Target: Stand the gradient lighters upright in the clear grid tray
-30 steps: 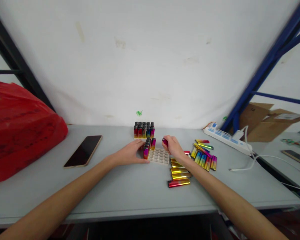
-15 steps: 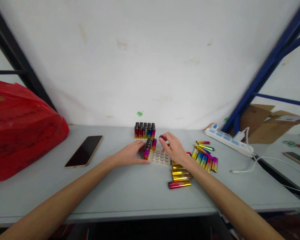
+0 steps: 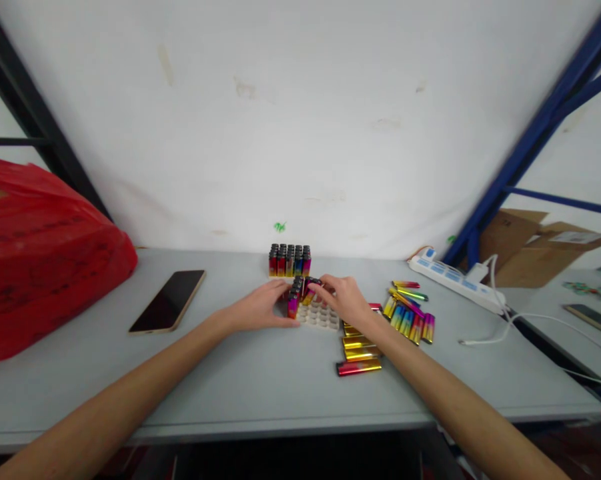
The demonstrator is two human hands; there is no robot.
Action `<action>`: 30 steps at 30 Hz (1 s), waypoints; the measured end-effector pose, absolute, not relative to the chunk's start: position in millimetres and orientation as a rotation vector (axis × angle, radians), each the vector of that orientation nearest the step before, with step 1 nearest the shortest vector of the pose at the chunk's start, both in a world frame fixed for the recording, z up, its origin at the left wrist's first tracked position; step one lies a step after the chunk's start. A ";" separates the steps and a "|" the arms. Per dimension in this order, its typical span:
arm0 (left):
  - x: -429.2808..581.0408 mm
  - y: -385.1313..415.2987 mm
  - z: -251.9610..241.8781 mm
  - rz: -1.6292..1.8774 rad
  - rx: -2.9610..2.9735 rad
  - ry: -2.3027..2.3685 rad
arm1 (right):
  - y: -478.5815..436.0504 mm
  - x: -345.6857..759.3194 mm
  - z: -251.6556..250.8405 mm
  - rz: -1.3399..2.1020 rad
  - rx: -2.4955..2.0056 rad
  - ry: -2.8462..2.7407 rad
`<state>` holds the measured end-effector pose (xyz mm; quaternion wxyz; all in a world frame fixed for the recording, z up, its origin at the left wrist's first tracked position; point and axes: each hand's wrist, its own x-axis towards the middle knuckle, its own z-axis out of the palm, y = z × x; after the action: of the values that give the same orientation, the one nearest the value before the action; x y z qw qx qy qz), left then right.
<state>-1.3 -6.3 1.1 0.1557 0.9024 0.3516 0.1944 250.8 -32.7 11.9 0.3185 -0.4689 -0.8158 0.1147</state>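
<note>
A white tray (image 3: pixel 321 316) with round holes lies on the table, with several upright lighters (image 3: pixel 293 301) along its left side. My left hand (image 3: pixel 263 307) curves around that left end, thumb at the front corner and fingers behind, holding the tray. At the tray's back row, my right hand (image 3: pixel 344 298) pinches a purple and yellow lighter (image 3: pixel 310 293), tilted beside the standing ones. Loose lighters (image 3: pixel 360 355) lie in front of and below my right wrist.
Behind the tray stands a full block of lighters (image 3: pixel 290 261). More lighters (image 3: pixel 407 320) lie to the right, near a white power strip (image 3: pixel 455 283) with a cable. At left are a phone (image 3: pixel 169 301) and a red plastic bag (image 3: pixel 50 267); a cardboard box (image 3: pixel 525 250) sits far right.
My right hand has moved left and slightly down, bringing its lighter to the tray beside the standing lighters. My left hand has stayed at the tray's left end.
</note>
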 end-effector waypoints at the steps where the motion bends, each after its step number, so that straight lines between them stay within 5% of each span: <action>1: -1.4 -6.1 1.0 0.560 2.585 1.003 | -33.5 248.8 13.4 0.280 -1.264 -2.180; 9: -1.4 -6.4 1.8 0.571 2.587 1.029 | -43.2 236.4 41.8 -0.131 -1.609 -2.386; 19: -17.6 5.4 8.4 0.567 2.586 1.086 | -157.3 306.5 9.7 0.061 -1.525 -2.516; 30: -20.4 6.5 8.9 0.571 2.537 1.115 | -85.3 301.3 0.7 -0.058 -1.889 -2.266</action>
<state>-20.4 6.5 8.9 0.1556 0.8858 0.3892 0.1992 301.3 -85.3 0.7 0.0951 -0.6373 -0.7645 -0.0197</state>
